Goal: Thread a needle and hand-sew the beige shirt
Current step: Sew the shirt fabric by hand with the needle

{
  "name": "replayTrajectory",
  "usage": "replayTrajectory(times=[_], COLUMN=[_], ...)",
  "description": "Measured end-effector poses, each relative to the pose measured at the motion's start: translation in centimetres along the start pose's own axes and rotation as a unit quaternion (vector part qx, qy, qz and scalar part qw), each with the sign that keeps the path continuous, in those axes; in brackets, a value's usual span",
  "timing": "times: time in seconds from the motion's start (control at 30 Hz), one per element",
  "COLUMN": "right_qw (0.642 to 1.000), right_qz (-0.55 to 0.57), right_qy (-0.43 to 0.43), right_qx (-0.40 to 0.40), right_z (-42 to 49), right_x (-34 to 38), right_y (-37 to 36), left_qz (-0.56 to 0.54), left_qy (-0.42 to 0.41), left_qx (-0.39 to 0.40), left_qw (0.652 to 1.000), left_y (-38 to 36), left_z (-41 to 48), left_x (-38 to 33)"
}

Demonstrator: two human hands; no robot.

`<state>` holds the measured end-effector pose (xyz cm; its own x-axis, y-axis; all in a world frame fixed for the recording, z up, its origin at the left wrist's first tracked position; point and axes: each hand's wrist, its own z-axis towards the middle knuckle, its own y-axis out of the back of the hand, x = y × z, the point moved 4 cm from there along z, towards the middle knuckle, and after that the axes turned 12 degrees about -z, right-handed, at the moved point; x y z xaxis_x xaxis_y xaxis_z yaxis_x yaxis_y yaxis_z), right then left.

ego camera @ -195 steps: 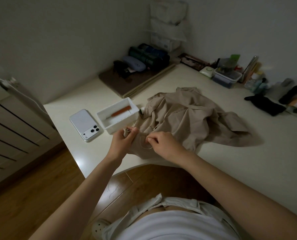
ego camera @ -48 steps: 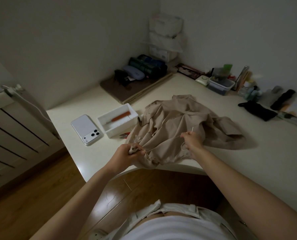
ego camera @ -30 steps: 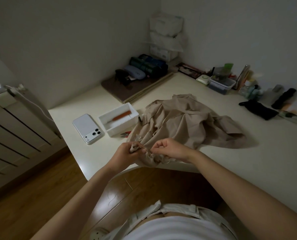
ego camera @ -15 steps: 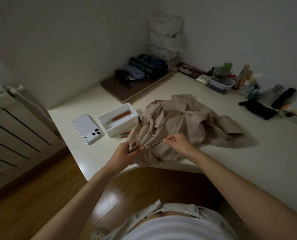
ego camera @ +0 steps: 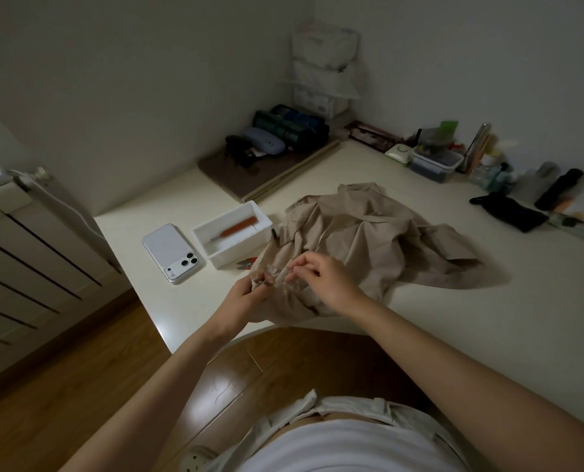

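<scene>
White desk (ego camera: 488, 335), crumpled beige shirt (ego camera: 369, 233), loosely heaped

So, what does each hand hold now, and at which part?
The left hand pinches the beige shirt at its bunched near edge. The right hand has its fingertips pinched together just beside it; what they hold is too small to tell.

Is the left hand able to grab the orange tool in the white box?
Probably, but not straight away. The left hand is pinching the beige shirt. The white box is open-topped, close by, and nothing covers the orange tool.
</scene>
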<state>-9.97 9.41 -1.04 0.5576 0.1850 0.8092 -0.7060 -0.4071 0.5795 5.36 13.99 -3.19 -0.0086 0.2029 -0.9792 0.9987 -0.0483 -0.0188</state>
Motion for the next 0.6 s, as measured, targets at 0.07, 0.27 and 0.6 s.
replayTrajectory(times=[0.07, 0.27, 0.6], right_qw=[1.0, 0.998, 0.993], right_qz=[0.002, 0.001, 0.064], right_qy=[-0.021, -0.036, -0.063], right_qx=[0.017, 0.054, 0.07], right_z=[0.1, -0.4, -0.7], right_x=[0.1, 0.0, -1.0], right_y=[-0.5, -1.5, -0.9], left_qz=[-0.005, -0.006, -0.013], left_qy=[0.001, -0.008, -0.023], left_qx=[-0.001, 0.003, -0.005], left_qw=[1.0, 1.0, 1.0], left_y=[0.0, 0.1, -0.3], left_z=[-0.2, -0.7, -0.8], left_x=[-0.2, -0.7, -1.2])
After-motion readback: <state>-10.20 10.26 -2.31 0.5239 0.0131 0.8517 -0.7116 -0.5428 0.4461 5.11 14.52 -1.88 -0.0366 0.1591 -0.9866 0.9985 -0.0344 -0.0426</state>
